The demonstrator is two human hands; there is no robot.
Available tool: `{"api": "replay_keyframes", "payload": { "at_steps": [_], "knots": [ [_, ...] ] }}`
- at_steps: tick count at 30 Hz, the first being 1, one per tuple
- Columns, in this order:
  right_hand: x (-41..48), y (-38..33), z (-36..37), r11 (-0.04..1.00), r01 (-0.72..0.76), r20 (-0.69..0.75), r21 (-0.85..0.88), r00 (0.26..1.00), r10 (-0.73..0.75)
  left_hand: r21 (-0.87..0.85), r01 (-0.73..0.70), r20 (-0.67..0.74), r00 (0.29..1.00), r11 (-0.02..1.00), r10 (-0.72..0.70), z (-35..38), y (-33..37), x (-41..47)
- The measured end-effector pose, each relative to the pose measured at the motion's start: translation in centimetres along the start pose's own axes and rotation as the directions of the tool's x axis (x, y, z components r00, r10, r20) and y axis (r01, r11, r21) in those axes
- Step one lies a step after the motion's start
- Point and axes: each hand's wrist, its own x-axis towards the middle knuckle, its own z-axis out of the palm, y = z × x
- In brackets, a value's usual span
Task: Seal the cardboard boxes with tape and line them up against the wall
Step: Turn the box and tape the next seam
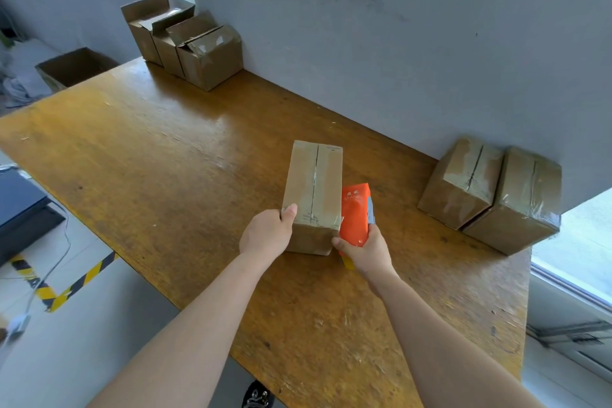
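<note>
We hold the near left corner of a tall brown cardboard box [313, 195] with our left hand [268, 232]. The grip is closed on it, thumb over the top edge, with the fingers hidden down the left side. The box stands in the middle of the worn orange-brown wooden tabletop [165, 159], well apart from the grey wall [397, 43]. Its top flaps are closed, and clear tape lies over the centre seam.

Our right hand [364, 252] has its grip curled round an orange plastic tape dispenser [355, 214]. We hold the dispenser upright just beside the box's right side, at the near corner. We cannot tell whether it touches the cardboard.

To our right, two sealed cardboard boxes [486, 195] stand side by side, touching each other, with their backs against the wall. At the far left end of the tabletop, three cardboard boxes [208, 56] stand in a row along the wall with their flaps raised. Beyond that end we see one more open cardboard carton [74, 68], lower than the tabletop. Black-and-yellow striped tape [66, 288] marks the floor on our left.
</note>
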Motion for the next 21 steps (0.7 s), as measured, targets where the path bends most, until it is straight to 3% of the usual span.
{"api": "replay_keyframes", "payload": {
  "at_steps": [2, 4, 9, 15, 19, 21],
  "knots": [
    [0.1, -0.2, -1.0, 0.991, -0.031, 0.12, 0.129, 0.993, 0.016, 0.005, -0.013, -0.01, 1.0, 1.0, 0.013, 0.0, 0.0, 0.0],
    [0.1, -0.6, -1.3, 0.983, -0.04, 0.148, 0.178, 0.989, 0.013, 0.009, -0.021, -0.021, 1.0, 1.0, 0.021, -0.1, 0.0, -0.2],
    [0.7, -1.0, -1.0, 0.977, 0.109, -0.091, -0.183, 0.988, -0.127, 0.042, -0.041, 0.002, 0.999, 0.998, 0.041, -0.4, 0.3, 0.0],
    [1.6, -1.5, -2.3, 0.933, 0.188, 0.021, -0.307, 0.981, -0.191, 0.058, -0.017, -0.001, 1.0, 0.998, 0.017, -0.4, 0.3, -0.1],
    [1.9, -1.8, -3.0, 0.976, 0.13, 0.09, -0.175, 0.989, -0.116, 0.075, -0.008, -0.004, 1.0, 0.997, 0.008, -0.4, 0.6, -0.1],
    [2.1, -1.8, -3.0, 0.968, 0.146, 0.093, -0.205, 0.987, -0.129, 0.069, -0.003, -0.001, 1.0, 0.998, 0.003, -0.4, 0.6, 0.0]
  ]
}}
